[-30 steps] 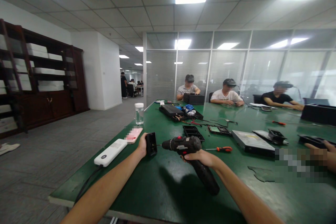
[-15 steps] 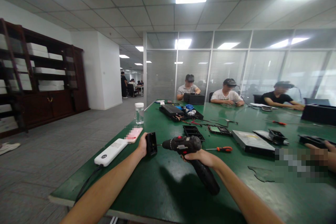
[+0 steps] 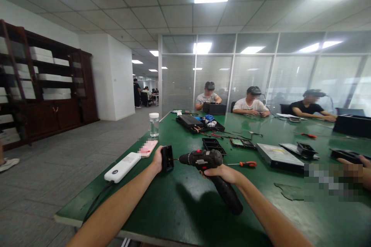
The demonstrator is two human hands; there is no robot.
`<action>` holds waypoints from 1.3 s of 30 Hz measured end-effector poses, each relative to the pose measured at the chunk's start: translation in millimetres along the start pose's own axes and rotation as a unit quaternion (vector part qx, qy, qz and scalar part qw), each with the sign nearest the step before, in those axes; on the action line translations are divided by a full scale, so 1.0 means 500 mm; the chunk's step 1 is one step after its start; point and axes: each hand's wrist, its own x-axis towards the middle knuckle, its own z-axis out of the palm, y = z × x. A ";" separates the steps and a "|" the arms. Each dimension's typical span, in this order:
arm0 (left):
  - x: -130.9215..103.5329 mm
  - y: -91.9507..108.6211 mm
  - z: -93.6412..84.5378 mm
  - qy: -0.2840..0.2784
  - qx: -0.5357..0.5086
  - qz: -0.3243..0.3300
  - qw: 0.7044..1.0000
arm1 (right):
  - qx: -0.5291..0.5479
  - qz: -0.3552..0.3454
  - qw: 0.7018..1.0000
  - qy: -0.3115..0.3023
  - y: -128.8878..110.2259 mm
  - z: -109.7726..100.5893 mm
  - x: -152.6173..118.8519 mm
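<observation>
In my left hand [image 3: 157, 159] I hold a small black plastic housing [image 3: 167, 159] on its edge, its hollow side turned to the right. My right hand [image 3: 222, 173] grips a black cordless drill [image 3: 201, 158] with red buttons. The drill points left, and its bit [image 3: 176, 159] reaches the housing's open side; whether it touches a screw inside is too small to tell. Behind the drill lies a black plastic frame [image 3: 213, 147]. A screwdriver with an orange and black handle [image 3: 247, 164] rests just right of the drill.
A white power bank [image 3: 122, 167] with a cable, a pink phone [image 3: 148, 148] and a clear jar [image 3: 154, 125] line the left edge. An optical drive [image 3: 278, 158] and a hard drive [image 3: 242, 143] lie to the right. A co-worker's hand [image 3: 355, 170] is at far right; several people sit opposite.
My hands, the drill and the black housing stay practically where they were. At the far left, a passer-by's foot has shifted slightly and more of the leg shows.
</observation>
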 end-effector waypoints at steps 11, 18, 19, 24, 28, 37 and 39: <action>-0.014 0.005 0.009 -0.017 0.003 0.004 1.000 | -0.009 0.000 1.000 0.003 0.006 -0.001 0.001; -0.013 0.005 0.008 -0.012 0.003 -0.011 1.000 | -0.014 0.002 1.000 -0.002 0.002 -0.002 -0.002; -0.012 0.005 0.007 -0.009 0.002 -0.012 1.000 | -0.015 0.001 1.000 -0.002 0.002 -0.002 -0.002; -0.006 0.000 0.003 -0.003 0.014 -0.011 1.000 | -0.018 0.006 1.000 0.000 0.001 -0.003 -0.001; 0.000 0.000 -0.001 -0.007 0.014 -0.011 1.000 | -0.015 0.018 1.000 0.004 0.000 -0.002 -0.001; 0.014 -0.006 -0.008 -0.012 -0.015 -0.003 1.000 | -0.007 -0.006 1.000 -0.005 0.004 -0.002 0.001; 0.016 -0.006 -0.008 -0.010 -0.016 0.000 1.000 | -0.014 -0.007 1.000 -0.005 0.007 -0.003 0.002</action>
